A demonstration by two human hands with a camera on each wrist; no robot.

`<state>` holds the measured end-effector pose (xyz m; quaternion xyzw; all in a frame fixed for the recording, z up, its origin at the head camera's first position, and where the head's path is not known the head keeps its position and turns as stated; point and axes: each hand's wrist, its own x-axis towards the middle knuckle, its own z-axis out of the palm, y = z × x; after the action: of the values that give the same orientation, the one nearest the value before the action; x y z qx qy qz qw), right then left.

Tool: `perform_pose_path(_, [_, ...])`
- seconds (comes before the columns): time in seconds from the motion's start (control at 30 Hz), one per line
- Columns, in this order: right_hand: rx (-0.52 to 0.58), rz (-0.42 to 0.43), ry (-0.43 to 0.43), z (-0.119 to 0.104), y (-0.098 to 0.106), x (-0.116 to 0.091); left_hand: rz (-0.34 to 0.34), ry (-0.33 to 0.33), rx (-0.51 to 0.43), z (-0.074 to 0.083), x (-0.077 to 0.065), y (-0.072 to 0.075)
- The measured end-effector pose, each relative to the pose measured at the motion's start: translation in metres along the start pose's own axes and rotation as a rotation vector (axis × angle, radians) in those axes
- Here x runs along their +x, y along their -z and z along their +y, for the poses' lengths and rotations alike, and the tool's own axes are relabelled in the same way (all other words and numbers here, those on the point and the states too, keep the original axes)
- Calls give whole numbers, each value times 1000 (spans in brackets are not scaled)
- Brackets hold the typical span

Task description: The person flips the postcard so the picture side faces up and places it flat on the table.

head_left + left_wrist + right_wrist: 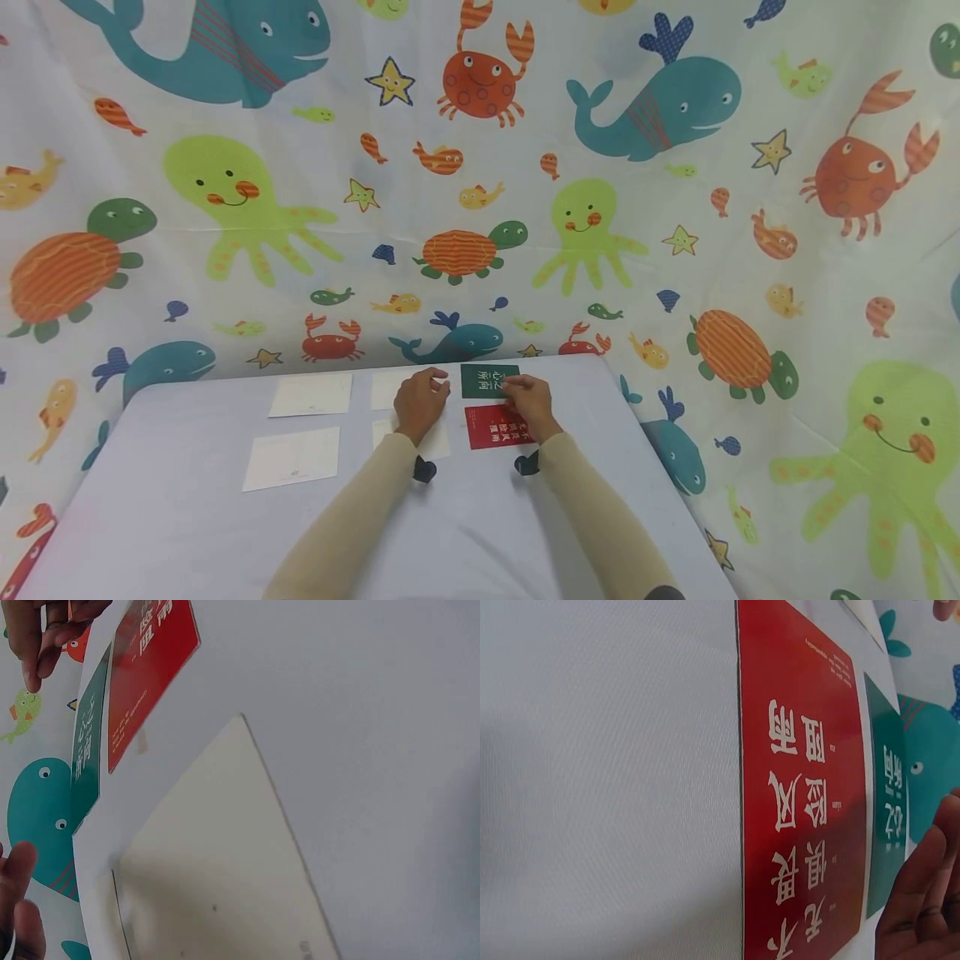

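Observation:
My right hand [531, 406] is over the right side of a green card [480, 382] with white characters, fingers loosely bent. Whether its fingertips touch the card I cannot tell. Just below, nearer to me, lies a red card [491, 427] with white characters, partly covered by that hand. In the right wrist view the fingers [919, 881] sit beside the green card's end, with nothing visible in them. My left hand [422, 404] hovers around two cream cards, a far one [382, 390] and a near one [225, 847], its fingers loosely bent and holding nothing.
Two more cream cards, a far one [311, 395] and a near one [292, 458], lie on the left of the white-covered table [187, 517]. Behind the table's far edge hangs a curtain [480, 183] printed with sea animals.

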<state>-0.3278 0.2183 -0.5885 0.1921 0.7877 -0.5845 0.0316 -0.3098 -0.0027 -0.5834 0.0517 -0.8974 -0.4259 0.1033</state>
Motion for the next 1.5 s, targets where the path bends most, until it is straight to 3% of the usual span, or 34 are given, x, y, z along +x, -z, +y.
perform_pose_path(0.53, [12,-15,13,-4,-12,-8,13,14,-17,-15,1,3])
perform_pose_path(0.97, [35,-60,15,-10,-18,-15,-13,30,-2,-24,-2,17])
perform_pose_path(1.5, [25,-57,46,-2,-22,-13,-3,41,12,-29,-3,21])
